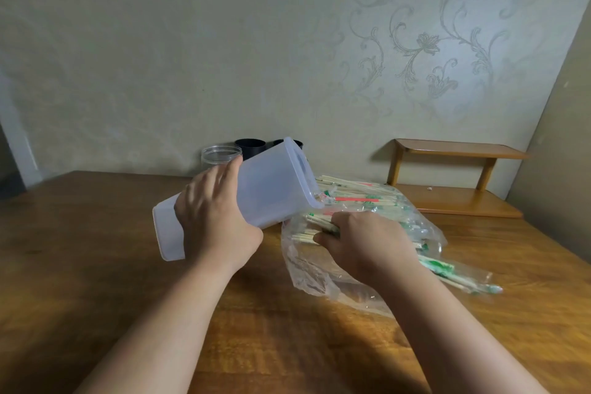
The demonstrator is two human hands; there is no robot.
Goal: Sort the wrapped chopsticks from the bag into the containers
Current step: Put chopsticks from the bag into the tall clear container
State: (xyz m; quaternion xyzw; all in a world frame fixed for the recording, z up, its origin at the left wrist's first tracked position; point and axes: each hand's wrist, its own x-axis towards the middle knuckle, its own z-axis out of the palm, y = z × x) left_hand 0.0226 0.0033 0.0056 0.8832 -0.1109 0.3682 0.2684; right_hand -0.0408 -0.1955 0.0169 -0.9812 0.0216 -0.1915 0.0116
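Left hand (215, 220) curls round tilted container (271, 181), right hand (367, 241) grips wrapped chopsticks (319, 224) inside bag (307, 273): light, stiff, prob. slick wrappers, so hold bundle mid-length w/ firm squeeze.

Both forearms reach forward. The left hand (214, 221) wraps round a tilted container (271, 182); the right hand (367, 243), palm down, grips chopsticks (319, 226).

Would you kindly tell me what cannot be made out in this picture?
White container contents: head view, its frosted wall and turned-away mouth hide them.
Second black cup: head view, mostly behind the container.
Right hand fingertips: head view, tucked under the chopsticks in the bag.
Wrapper print: head view, too small.
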